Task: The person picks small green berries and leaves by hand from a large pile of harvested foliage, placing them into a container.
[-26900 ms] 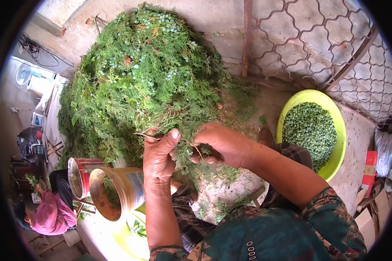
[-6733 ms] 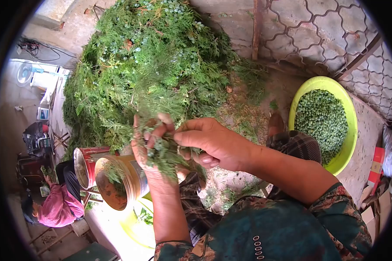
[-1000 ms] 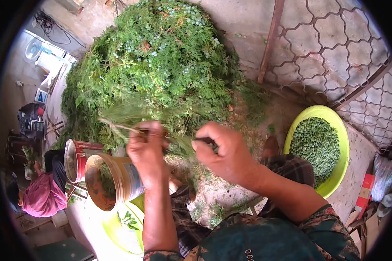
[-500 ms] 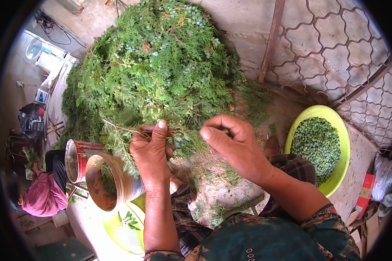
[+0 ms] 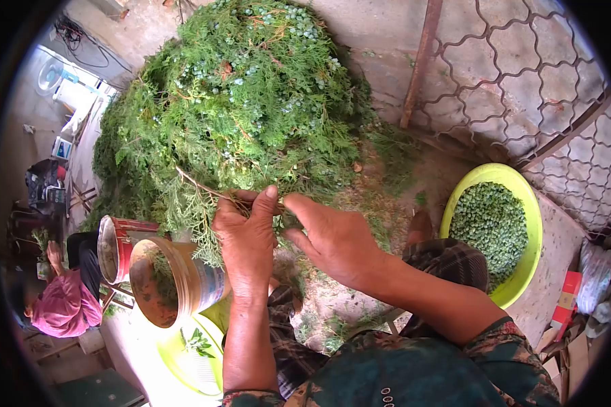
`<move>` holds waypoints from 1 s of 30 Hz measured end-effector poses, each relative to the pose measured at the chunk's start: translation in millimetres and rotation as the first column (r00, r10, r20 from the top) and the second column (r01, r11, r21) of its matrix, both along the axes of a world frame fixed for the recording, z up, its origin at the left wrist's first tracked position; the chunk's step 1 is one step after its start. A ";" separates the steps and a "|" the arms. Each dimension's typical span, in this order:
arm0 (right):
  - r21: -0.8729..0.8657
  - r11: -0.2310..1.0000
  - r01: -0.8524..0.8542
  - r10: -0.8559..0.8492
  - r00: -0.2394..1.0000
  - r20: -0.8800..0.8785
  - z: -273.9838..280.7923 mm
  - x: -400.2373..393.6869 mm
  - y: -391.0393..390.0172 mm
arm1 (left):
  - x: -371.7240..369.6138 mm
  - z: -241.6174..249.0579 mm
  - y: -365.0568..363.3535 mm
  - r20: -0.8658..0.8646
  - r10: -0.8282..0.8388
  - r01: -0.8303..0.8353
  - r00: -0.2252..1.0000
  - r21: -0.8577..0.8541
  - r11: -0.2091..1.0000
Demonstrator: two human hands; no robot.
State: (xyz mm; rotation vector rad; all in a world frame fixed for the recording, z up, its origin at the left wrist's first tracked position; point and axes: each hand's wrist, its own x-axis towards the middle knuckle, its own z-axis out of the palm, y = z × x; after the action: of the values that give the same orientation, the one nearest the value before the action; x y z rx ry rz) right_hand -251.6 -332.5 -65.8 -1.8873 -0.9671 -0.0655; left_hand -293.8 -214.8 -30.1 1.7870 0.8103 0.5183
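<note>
My left hand is closed, thumb and fingers pinching the woody stem of an evergreen branch whose flat green sprays hang to the left. Close by on the right, my right hand reaches to the same stem near my left thumb. Its index finger and thumb are apart, while the other fingers are mostly hidden behind the hand. Beyond both hands rises a large pile of evergreen cuttings dotted with blue-green cones. To the right, a yellow-green basin holds many small green cones.
At the left stand a red bucket and a tan bucket, with a bright green basin below them. Another person sits at the far left holding a sprig. Wire mesh leans at the upper right; a red box lies below it.
My right hand has moved left, up against my left hand, and its thumb and index finger have parted. My left hand has shifted slightly right with the evergreen branch.
</note>
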 end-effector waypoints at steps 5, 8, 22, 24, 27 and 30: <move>0.040 0.999 0.003 -0.002 1.000 -0.028 -0.8 0.2 3.2 | -3.4 -2.8 3.3 0.004 -0.054 0.054 0.999 -0.030 0.998; 0.175 0.983 -0.049 0.088 0.971 -0.221 -0.9 0.4 7.6 | -0.3 -2.5 2.9 -0.059 0.020 -0.016 0.998 0.054 0.998; 0.564 0.821 0.084 0.560 0.070 -0.826 20.3 16.8 -26.8 | 1.6 -3.1 18.5 0.203 0.062 -0.001 0.977 -0.288 0.958; 0.532 0.843 0.076 0.519 0.142 -0.843 20.1 16.9 -28.8 | 1.1 -2.7 14.9 0.201 0.068 -0.012 0.977 -0.265 0.964; 0.539 0.804 0.250 0.533 0.097 -0.841 24.9 23.4 -31.8 | -0.4 0.0 14.2 0.242 0.062 0.004 0.968 -0.266 0.964; 0.399 0.914 0.076 0.371 0.243 -0.896 32.6 26.8 -31.7 | -2.1 -1.2 13.7 0.277 0.030 0.057 0.960 -0.302 0.952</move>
State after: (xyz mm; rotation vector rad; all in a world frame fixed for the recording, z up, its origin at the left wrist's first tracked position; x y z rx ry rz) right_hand -224.8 -364.2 -33.2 -1.0515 -0.1696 0.9243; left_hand -295.9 -201.1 -31.2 1.3932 0.6416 0.5852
